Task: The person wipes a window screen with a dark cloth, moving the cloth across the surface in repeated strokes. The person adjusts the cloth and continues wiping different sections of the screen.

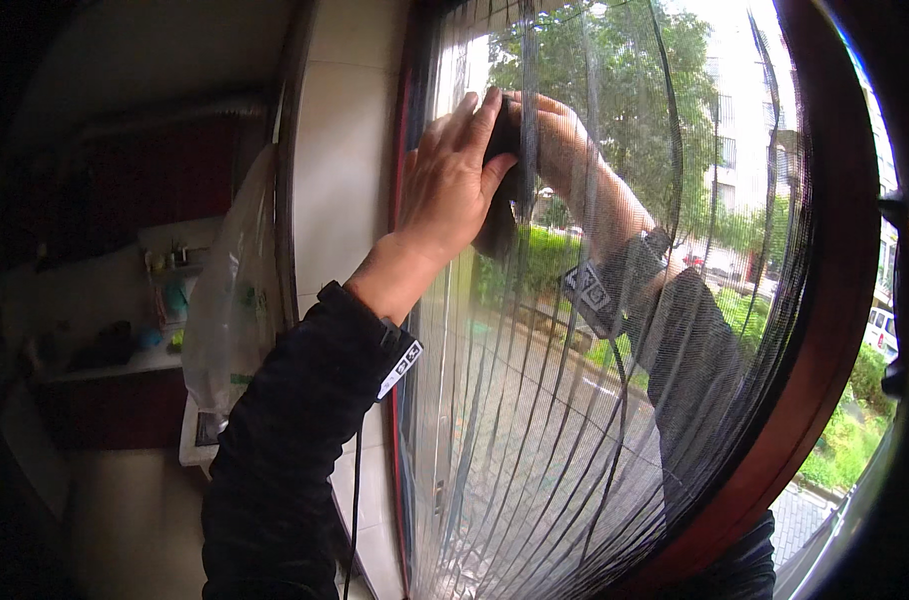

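Observation:
A pleated insect screen (567, 450) stands stretched in a dark red frame (814, 375). On its near side my left hand (447, 172) lies with fingers pointing up and thumb spread, its palm over a dark cloth (499, 225). Part of the cloth hangs below the thumb. My right hand (548, 131) shows through the mesh, on the screen's far side, at about the same height with curled fingers. The pleats blur it, and whether it holds something is unclear. Which side of the mesh all of the cloth lies on, I cannot tell.
A tiled wall edge (342, 172) borders the screen on the left. Beyond it, a clear plastic bag (226, 315) hangs beside a dim room with a counter (117, 367). A black cable (355, 510) dangles under my left sleeve. Outside are paving, shrubs (844, 442) and a white vehicle (880, 330).

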Available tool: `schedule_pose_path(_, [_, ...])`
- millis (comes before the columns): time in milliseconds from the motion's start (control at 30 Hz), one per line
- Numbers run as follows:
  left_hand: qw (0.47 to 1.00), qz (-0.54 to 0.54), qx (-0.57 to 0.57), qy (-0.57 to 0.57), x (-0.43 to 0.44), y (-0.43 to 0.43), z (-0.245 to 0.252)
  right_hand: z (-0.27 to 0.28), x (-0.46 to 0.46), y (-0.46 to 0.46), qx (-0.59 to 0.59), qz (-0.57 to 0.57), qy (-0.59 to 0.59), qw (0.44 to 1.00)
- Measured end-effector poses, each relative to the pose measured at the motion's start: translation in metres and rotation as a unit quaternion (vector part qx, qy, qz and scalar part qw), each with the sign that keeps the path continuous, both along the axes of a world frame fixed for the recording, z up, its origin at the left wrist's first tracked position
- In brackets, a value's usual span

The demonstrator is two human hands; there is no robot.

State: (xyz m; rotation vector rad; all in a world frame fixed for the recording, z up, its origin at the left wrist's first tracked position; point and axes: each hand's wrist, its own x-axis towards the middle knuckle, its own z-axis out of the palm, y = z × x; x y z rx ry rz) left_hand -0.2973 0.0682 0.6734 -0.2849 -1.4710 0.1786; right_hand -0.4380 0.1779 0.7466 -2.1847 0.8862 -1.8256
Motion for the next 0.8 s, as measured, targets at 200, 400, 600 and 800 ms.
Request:
schedule_pose_path(200, [1.000, 0.016, 0.004, -0.007, -0.001, -0.001, 0.000, 0.010, 0.006, 0.013, -0.036, -0.052, -0.052, 0.997])
schedule_pose_path(400, [0.997, 0.058, 0.038, -0.029, 0.000, -0.001, -0.004, -0.003, -0.009, 0.070, -0.191, -0.148, -0.145, 0.959])
schedule_pose_path(600, [0.998, -0.025, 0.040, -0.046, -0.001, -0.007, -0.003, -0.001, -0.048, 0.096, -0.203, -0.320, -0.080, 0.922])
schedule_pose_path(800, [0.999, -0.047, 0.016, -0.007, 0.001, -0.009, -0.003, -0.002, -0.058, 0.018, 0.034, -0.310, -0.138, 0.940])
